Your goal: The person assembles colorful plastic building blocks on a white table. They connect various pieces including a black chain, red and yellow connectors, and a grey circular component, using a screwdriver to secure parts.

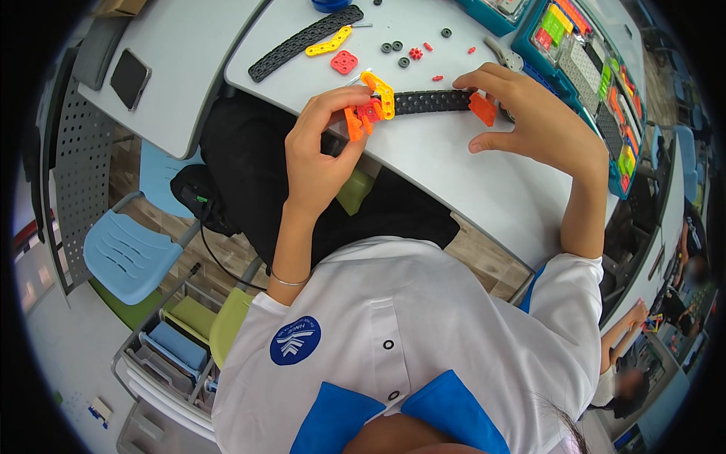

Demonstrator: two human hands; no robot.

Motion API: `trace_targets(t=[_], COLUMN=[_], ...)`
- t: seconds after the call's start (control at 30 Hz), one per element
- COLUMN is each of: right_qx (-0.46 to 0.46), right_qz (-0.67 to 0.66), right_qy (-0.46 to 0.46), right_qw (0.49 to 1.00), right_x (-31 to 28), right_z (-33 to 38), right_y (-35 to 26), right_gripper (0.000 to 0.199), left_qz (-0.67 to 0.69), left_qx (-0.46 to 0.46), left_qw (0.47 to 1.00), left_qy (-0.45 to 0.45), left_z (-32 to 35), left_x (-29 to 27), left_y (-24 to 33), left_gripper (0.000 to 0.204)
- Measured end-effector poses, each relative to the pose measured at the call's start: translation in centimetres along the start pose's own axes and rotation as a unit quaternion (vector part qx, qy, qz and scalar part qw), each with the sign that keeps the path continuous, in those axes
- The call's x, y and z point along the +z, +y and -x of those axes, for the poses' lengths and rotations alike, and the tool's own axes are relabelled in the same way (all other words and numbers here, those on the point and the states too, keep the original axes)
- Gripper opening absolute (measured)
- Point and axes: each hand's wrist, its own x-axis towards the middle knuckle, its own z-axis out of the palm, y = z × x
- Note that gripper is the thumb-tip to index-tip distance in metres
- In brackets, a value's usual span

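My left hand [321, 144] is closed on the left end of a built piece of toy construction parts. At that end sit a red block, orange parts and a bent yellow beam [386, 97]. A long black perforated beam [432, 102] runs from there to the right, ending in an orange plate [482, 110]. Around that orange end my right hand [533, 113] is spread, thumb and index finger well apart; whether a finger touches the plate is hard to make out. The piece is at the near edge of the white table [484, 174].
Beyond my hands lie a black curved beam [302, 44], a yellow beam [329, 41], a red plate [344, 62], small grey wheels and a red gear [416, 54]. Teal parts boxes [522, 45] stand at the right. A phone [130, 78] rests on the left table.
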Motion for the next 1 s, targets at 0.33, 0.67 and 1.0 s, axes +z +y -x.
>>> trace_targets(t=[0.33,0.67,1.0], right_qx=[0.031,0.014,-0.011], right_qz=[-0.016,-0.016,-0.027], right_qy=[-0.015,-0.002,-0.034], right_qw=[0.999,1.000,0.999], right_x=[0.1,0.9,0.4], right_z=[-0.3,-0.3,-0.1], right_y=[0.2,-0.2,-0.4], right_gripper=[0.063,0.067,0.062], left_qz=[-0.026,-0.041,0.066], left_qx=[-0.006,-0.012,-0.072], left_qw=[0.999,0.999,0.995], left_qy=[-0.019,-0.019,0.005], left_z=[0.2,0.3,0.3], left_x=[-0.4,-0.8,-0.9], left_y=[0.1,0.2,1.4], left_gripper=[0.042,0.050,0.045])
